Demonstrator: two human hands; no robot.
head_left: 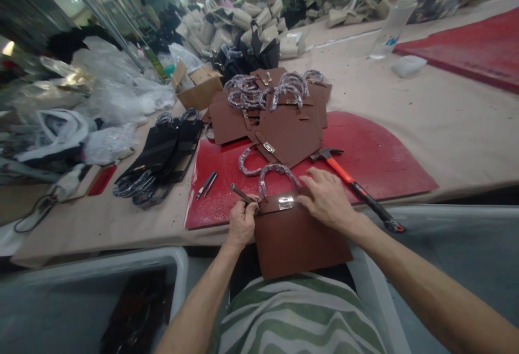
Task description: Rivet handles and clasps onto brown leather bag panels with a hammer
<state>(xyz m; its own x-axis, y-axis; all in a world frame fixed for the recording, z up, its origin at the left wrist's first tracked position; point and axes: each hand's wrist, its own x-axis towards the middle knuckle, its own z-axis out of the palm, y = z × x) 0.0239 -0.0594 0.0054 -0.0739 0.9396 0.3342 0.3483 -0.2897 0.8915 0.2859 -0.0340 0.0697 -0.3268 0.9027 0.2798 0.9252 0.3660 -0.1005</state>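
A brown handbag lies in front of me, its lower part over the table's edge. It has a shiny metal clasp and an upright handle wrapped in clear plastic. At the bag's upper left, my left hand is closed on a narrow brown strap with a metal-looking tip. My right hand lies on the top right of the bag beside the clasp, fingers bent and apart; what its far fingertips touch is hidden. A hammer with an orange and black handle lies right of that hand.
Under the bag is a red board bearing two slim metal tools. Behind are stacked brown handbags; black handbags lie left. A cardboard box and plastic bottle stand farther back. Grey bins flank me.
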